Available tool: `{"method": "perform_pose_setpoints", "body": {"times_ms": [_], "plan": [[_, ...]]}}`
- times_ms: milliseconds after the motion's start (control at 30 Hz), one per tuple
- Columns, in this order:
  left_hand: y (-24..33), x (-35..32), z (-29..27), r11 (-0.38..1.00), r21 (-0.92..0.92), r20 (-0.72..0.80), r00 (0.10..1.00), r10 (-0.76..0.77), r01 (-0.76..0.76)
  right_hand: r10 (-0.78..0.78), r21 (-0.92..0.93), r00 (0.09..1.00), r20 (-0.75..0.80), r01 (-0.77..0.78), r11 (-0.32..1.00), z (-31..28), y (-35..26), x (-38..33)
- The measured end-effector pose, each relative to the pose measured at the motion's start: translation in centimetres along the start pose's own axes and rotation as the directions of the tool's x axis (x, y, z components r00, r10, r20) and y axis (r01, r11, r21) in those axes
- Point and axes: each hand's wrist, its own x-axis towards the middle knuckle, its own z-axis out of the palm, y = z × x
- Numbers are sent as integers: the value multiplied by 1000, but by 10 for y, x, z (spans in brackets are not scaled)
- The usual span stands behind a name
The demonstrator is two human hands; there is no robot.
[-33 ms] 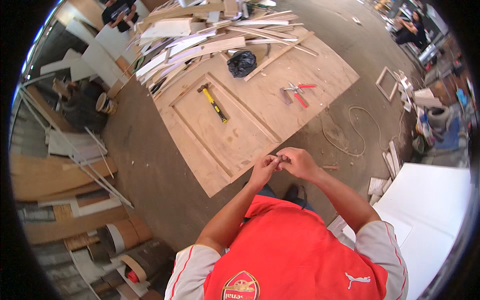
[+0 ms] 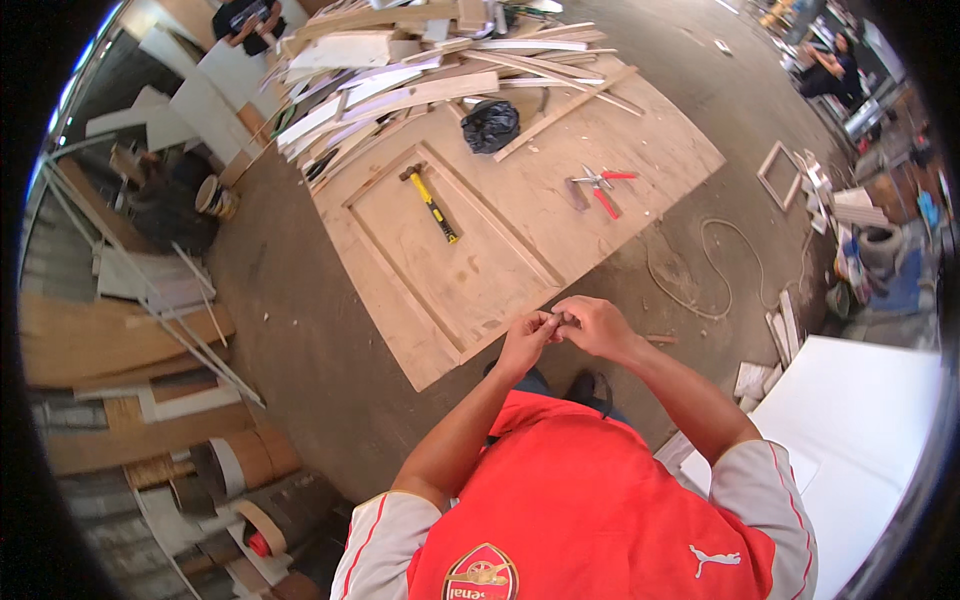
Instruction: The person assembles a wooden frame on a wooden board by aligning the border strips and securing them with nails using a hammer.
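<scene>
My left hand (image 2: pixel 528 340) and my right hand (image 2: pixel 594 326) meet in front of my body by the near edge of the worktable (image 2: pixel 600 245). Fingertips of both are pinched together on a small thing, too small and covered to name. Just beyond them lies a rectangular wooden frame (image 2: pixel 490 228) of thin strips, flat on the table. A hammer (image 2: pixel 433 206) with a yellow and black handle rests inside it. To its right are red-handled pliers (image 2: pixel 604 187), spread apart, with a small brownish piece (image 2: pixel 577 195) beside them.
Wood strips and offcuts (image 2: pixel 400 95) are heaped at the table's far end, near a black plastic bag (image 2: pixel 490 127). A cord (image 2: pixel 705 300) curls on the floor. White boards (image 2: pixel 860 430) stand at right, rolled sheets (image 2: pixel 250 465) at lower left. Two people (image 2: pixel 246 22) (image 2: pixel 835 75) are farther off.
The view has shifted slightly, so the table and surroundings sit a little differently in the picture. My hands keep the same pinched pose.
</scene>
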Motion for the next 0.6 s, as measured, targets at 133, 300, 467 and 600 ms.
{"method": "perform_pose_setpoints", "body": {"times_ms": [133,300,467,600], "plan": [[6,-7,-4,995,75,-161,986,-51,64,-169,3,978,119,170,985,20,29,33],[0,-1,-43,995,46,-295,953,-70,87,-95,219,937,337,20,975,40,33,92],[6,10,-72,994,22,-318,943,-98,111,17,216,903,430,-121,969,49,31,138],[14,29,-87,989,-130,-350,931,-106,64,-2,95,892,453,-46,994,47,45,172]]}}
